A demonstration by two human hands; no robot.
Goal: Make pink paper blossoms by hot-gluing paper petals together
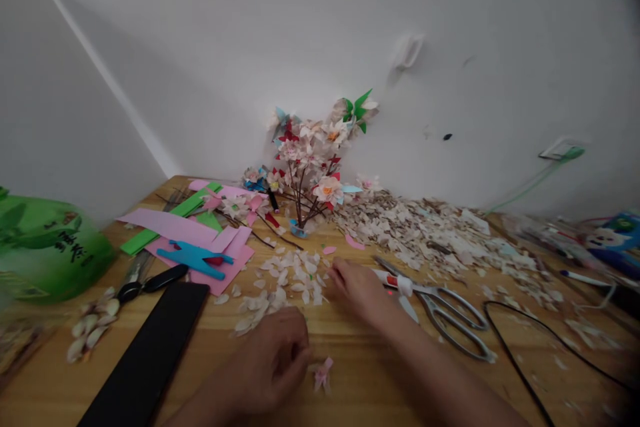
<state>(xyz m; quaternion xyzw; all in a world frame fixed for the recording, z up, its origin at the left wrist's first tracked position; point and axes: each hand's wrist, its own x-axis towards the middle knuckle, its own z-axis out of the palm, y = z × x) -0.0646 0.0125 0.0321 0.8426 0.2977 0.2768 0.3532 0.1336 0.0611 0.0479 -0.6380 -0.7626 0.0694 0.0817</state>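
Observation:
My left hand point(273, 363) is at the near edge of the wooden table point(365, 380), its fingers pinched on a small pink flower piece point(323, 373). My right hand point(355, 290) reaches forward, palm down, its fingertips curled at the edge of a scatter of pale shell petals point(287, 283). What those fingertips hold, if anything, is hidden. A bouquet of handmade flowers on dark twigs point(315, 160) stands against the wall behind the petals.
Steel scissors point(445, 310) and a white-and-red tube point(395, 280) lie right of my right hand. A black cable point(525, 347) loops at right. Pink, green and blue paper point(200, 240), a black strip point(150, 347), black-handled scissors and a green bag point(45, 247) sit left. Shell fragments point(440, 233) heap behind.

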